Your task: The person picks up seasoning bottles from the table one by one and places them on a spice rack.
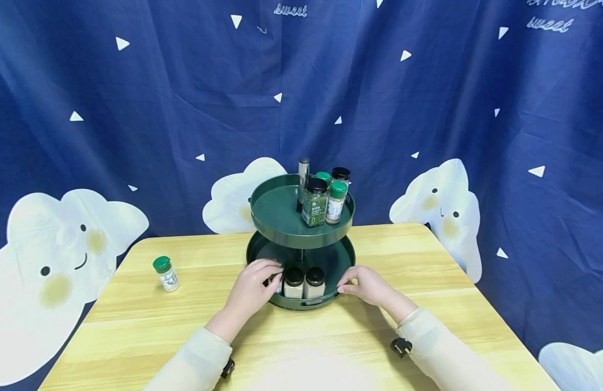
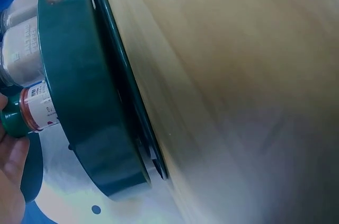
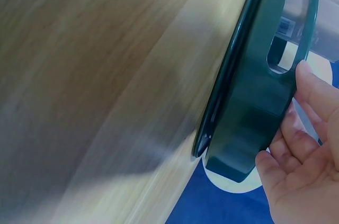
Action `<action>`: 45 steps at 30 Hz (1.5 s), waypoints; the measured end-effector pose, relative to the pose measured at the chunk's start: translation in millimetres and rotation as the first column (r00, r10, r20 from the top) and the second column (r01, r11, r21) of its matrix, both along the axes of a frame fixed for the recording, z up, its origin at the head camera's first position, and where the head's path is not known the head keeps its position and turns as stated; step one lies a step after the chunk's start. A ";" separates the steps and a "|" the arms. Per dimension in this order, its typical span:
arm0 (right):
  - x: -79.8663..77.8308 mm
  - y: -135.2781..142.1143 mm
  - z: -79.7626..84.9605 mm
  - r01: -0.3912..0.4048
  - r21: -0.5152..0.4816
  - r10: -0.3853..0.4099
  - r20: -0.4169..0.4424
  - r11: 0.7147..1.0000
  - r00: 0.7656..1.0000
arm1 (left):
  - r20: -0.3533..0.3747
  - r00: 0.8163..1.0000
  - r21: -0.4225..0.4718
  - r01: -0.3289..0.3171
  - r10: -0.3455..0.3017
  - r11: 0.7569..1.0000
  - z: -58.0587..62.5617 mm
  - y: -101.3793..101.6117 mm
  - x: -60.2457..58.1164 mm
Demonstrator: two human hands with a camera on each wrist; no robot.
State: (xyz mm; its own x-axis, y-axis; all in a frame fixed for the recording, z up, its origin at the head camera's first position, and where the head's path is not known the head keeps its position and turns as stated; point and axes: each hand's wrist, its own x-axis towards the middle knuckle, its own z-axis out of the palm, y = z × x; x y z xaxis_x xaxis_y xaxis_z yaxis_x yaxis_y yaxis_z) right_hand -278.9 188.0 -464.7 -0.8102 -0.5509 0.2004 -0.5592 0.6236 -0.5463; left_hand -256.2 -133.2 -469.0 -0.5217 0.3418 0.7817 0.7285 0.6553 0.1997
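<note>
In the left wrist view my left hand (image 2: 11,176) pinches the green cap of a small spice bottle (image 2: 41,105) with a white label, which stands inside the lower tier of a dark green two-tier spice rack (image 1: 286,236). Beside that bottle are two black-capped spice jars (image 1: 293,285) with pale contents, close behind the front wall. My right hand (image 1: 367,285) grips the lower tier's rim at the right; the right wrist view has the thumb and fingers around the rim (image 3: 254,123), just beside the handle slot. In the head view my left fingers partly hide the pinched bottle.
On the upper tier, right of the metal post (image 1: 303,184), stand a jar of green herbs (image 1: 315,203), a green-capped shaker (image 1: 336,203) and other bottles. Another green-capped shaker (image 1: 167,275) stands alone at the table's left. A blue curtain (image 1: 184,108) hangs behind the wooden table (image 1: 301,347).
</note>
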 end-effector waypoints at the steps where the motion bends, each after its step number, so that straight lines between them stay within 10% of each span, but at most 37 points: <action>1: 0.0 0.1 0.0 0.000 0.000 0.000 0.000 1.000 1.000 | 0.004 1.000 -0.006 -0.003 0.003 1.000 0.1 -0.4 0.1; 45: -3.4 2.4 -3.2 -0.010 0.002 0.010 0.000 1.000 1.000 | 0.033 0.999 -0.089 0.044 -0.041 0.995 7.3 -12.0 4.4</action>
